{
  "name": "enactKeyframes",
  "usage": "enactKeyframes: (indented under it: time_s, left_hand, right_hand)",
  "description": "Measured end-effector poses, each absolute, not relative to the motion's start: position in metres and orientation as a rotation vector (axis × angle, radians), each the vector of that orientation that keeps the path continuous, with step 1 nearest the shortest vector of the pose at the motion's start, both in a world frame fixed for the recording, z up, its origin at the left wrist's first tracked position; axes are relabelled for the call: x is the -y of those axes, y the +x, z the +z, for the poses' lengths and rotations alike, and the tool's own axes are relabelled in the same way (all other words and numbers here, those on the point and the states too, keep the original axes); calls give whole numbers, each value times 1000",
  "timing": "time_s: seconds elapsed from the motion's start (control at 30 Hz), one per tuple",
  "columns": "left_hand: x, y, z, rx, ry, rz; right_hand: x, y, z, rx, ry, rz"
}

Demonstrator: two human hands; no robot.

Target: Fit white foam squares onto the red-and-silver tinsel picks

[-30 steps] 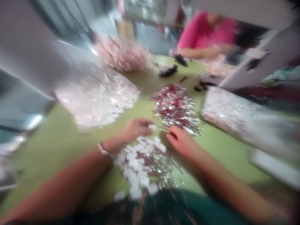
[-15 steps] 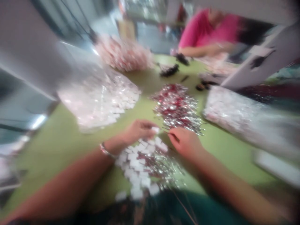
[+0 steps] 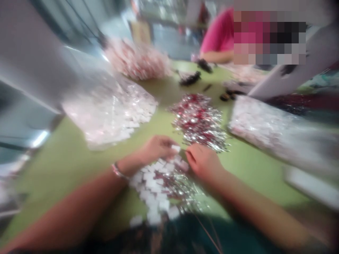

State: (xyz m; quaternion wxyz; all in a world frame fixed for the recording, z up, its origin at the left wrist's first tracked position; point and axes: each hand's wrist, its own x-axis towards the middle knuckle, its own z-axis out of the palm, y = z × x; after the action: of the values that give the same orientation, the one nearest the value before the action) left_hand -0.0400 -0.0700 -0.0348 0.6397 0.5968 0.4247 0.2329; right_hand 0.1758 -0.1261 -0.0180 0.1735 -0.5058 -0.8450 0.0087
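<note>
Near the center of the frame, our left hand (image 3: 159, 148) has its fingers pinched on a small white card (image 3: 175, 148), held above the table (image 3: 251, 173). Just right of it, our right hand (image 3: 202, 158) keeps its fingers curled close together; we cannot tell what, if anything, is between them. Below our hands lie loose white cards (image 3: 152, 185) beside silvery and dark-red pieces (image 3: 182, 187). Above our right hand sits a red-and-silver heap (image 3: 198, 121), with a clear bag (image 3: 111, 113) of white pieces at left.
</note>
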Motion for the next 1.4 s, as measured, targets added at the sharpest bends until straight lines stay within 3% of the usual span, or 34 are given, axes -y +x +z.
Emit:
enactKeyframes:
  time_s: [0.13, 0.57, 0.83, 0.97, 1.07, 1.23, 1.4]
  left_hand:
    - [74, -37, -31, -970, 1471, 475]
    - [79, -32, -24, -1043, 1605, 524]
    - [70, -42, -4, -923, 1760, 447]
    - [33, -67, 4, -1525, 2104, 605]
    - [-8, -87, -3, -1889, 2260, 508]
    - [-57, -86, -17, -2041, 2273, 359]
    - [-57, -73, -22, -2039, 2294, 362]
  right_hand:
    - [125, 170, -21, 2437, -1531, 320]
    - [124, 165, -29, 2441, -1406, 11]
    - [119, 167, -20, 2400, -1440, 351]
    - [111, 174, -20, 2398, -1625, 379]
    - [111, 174, -22, 2440, -1687, 434]
    - [128, 163, -23, 2507, -1594, 569]
    - [134, 168, -14, 2610, -1423, 702]
